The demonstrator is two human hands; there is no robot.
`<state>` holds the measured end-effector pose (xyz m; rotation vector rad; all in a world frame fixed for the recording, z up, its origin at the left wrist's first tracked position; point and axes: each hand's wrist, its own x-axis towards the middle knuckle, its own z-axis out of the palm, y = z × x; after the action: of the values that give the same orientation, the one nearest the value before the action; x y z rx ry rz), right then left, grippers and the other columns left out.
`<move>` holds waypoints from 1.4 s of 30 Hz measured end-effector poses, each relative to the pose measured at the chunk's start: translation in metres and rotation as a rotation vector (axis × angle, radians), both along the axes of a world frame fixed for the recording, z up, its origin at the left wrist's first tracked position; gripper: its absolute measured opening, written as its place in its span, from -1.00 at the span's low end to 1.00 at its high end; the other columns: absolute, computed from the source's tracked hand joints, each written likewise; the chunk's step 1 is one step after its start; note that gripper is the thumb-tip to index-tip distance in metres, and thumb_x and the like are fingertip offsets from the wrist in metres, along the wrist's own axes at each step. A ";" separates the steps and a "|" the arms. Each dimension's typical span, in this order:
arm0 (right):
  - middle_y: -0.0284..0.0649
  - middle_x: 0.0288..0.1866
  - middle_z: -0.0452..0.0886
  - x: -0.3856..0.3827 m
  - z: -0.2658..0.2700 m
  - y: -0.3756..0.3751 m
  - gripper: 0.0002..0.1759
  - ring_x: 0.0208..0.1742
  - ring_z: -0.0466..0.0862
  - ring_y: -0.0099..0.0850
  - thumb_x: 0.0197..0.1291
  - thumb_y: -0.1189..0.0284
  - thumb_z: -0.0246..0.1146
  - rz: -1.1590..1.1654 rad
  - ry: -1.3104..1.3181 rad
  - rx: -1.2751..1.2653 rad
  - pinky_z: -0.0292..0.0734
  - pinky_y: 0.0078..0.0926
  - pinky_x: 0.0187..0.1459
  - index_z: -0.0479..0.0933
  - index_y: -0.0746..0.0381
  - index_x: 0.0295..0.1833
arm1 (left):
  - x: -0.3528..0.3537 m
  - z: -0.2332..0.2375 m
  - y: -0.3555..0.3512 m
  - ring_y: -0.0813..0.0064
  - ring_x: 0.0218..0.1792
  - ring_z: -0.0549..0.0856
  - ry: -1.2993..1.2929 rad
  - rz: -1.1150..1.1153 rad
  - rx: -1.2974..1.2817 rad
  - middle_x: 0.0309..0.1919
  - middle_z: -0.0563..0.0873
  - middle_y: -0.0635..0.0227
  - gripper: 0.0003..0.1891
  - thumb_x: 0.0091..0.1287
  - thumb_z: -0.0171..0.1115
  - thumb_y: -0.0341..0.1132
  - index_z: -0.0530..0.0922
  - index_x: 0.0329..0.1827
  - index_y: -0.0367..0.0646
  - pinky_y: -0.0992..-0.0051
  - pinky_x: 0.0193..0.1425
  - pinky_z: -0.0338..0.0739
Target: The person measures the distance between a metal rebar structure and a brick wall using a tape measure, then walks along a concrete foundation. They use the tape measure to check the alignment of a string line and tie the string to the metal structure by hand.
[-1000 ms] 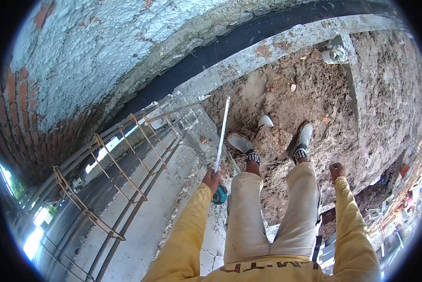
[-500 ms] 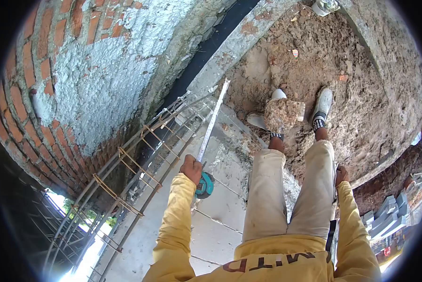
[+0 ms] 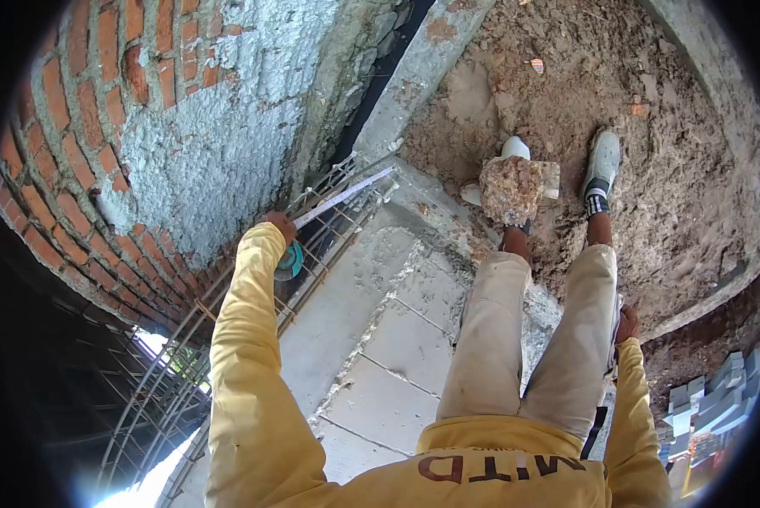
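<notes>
Brick wall [image 3: 58,169], half covered in rough grey render [image 3: 219,110], curves across the head camera's view from 9 to 12 o'clock above a construction site. A rusty rebar cage [image 3: 198,309] runs along the wall's foot, and a concrete slab [image 3: 397,339] lies just beside it.

A person in a yellow long-sleeved top stands with both feet on the dirt ground [image 3: 651,195] at 1 o'clock. A lump of rubble [image 3: 511,188] sits against the left shoe.

The left hand [image 3: 278,227] is raised toward the wall at 10 o'clock. Its grip is closed around the teal case of a tape measure [image 3: 289,261]. From the case the white blade [image 3: 346,194] is drawn out toward 2 o'clock. Its long axis runs from the hand up over the top bars of the cage, and its far tip lies near the slab's upper corner. It looks close to the steel, though whether it touches cannot be told.

The right hand [image 3: 626,324] hangs at 4 o'clock beside the right thigh, well apart from the tape. It is partly hidden by the trouser leg, so whether its grip is open or closed cannot be told. Grey blocks [image 3: 710,398] are stacked beyond it at the frame's lower right edge.
</notes>
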<state>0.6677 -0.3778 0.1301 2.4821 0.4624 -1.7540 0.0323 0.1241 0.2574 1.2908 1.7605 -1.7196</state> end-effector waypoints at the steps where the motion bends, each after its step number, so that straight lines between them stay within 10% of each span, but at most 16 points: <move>1: 0.02 -0.17 0.66 -0.001 0.001 -0.001 -0.68 -0.13 0.63 -0.20 0.17 0.35 0.08 -0.018 -0.002 0.037 0.46 -0.33 -0.03 0.58 0.31 -0.09 | -0.002 -0.004 0.001 0.03 -0.06 0.66 0.022 -0.030 0.007 -0.11 0.68 0.04 -0.68 0.11 0.10 -0.18 0.68 -0.14 -0.06 0.19 0.12 0.51; 14: 0.03 -0.06 0.64 0.009 -0.019 -0.040 -0.61 -0.02 0.63 -0.14 0.23 0.36 -0.02 -0.191 0.106 0.029 0.47 -0.31 0.01 0.54 0.33 0.05 | 0.054 -0.015 -0.004 0.18 0.14 0.59 0.170 -0.343 -0.314 0.09 0.64 0.22 -0.69 0.32 0.02 -0.24 0.65 0.02 -0.04 0.10 0.20 0.37; 15: -0.15 -0.03 0.64 0.039 -0.071 -0.127 -0.64 -0.10 0.61 -0.43 0.33 0.35 -0.02 -0.100 0.110 0.141 0.49 -0.49 -0.03 0.51 0.31 0.10 | 0.061 -0.013 -0.004 0.23 0.15 0.59 0.155 -0.393 -0.385 0.10 0.64 0.27 -0.70 0.34 0.00 -0.28 0.64 0.04 -0.02 0.09 0.22 0.30; 16: -0.05 -0.02 0.63 0.022 -0.041 -0.081 -0.62 -0.06 0.63 -0.29 0.27 0.40 -0.04 -0.139 0.158 0.153 0.50 -0.40 0.03 0.50 0.35 0.09 | 0.023 -0.021 -0.012 -0.07 0.09 0.54 0.088 -0.277 -0.104 -0.09 0.67 -0.02 -0.63 0.26 -0.05 -0.16 0.65 -0.09 -0.13 0.12 0.38 0.25; 21: -0.12 0.02 0.61 0.024 -0.040 -0.079 -0.63 -0.04 0.62 -0.39 0.37 0.43 -0.07 -0.368 0.296 0.164 0.54 -0.46 0.01 0.44 0.36 0.18 | 0.053 -0.012 -0.006 0.25 0.15 0.58 0.141 -0.416 -0.351 0.06 0.64 0.19 -0.69 0.37 -0.04 -0.28 0.63 0.03 -0.05 0.11 0.25 0.28; 26: -0.15 0.05 0.60 0.032 -0.040 -0.083 -0.62 -0.03 0.62 -0.39 0.37 0.42 -0.09 -0.363 0.377 0.269 0.53 -0.45 0.03 0.45 0.33 0.18 | 0.026 -0.020 -0.015 0.05 0.11 0.58 0.127 -0.088 0.079 0.06 0.61 0.03 -0.62 0.33 -0.07 -0.17 0.64 -0.01 -0.16 0.22 0.29 0.38; 42: -0.17 0.02 0.62 0.027 -0.063 -0.122 -0.63 -0.04 0.62 -0.39 0.36 0.41 -0.08 -0.323 0.261 0.071 0.52 -0.46 0.02 0.47 0.30 0.16 | 0.031 -0.023 -0.017 0.03 0.11 0.58 0.177 -0.022 0.095 0.09 0.59 0.03 -0.57 0.31 -0.07 -0.08 0.60 0.04 -0.14 0.18 0.24 0.44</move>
<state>0.6942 -0.4996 0.0676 2.4987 0.1417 -2.2344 0.0636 0.1072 0.2348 1.2323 1.9546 -1.8325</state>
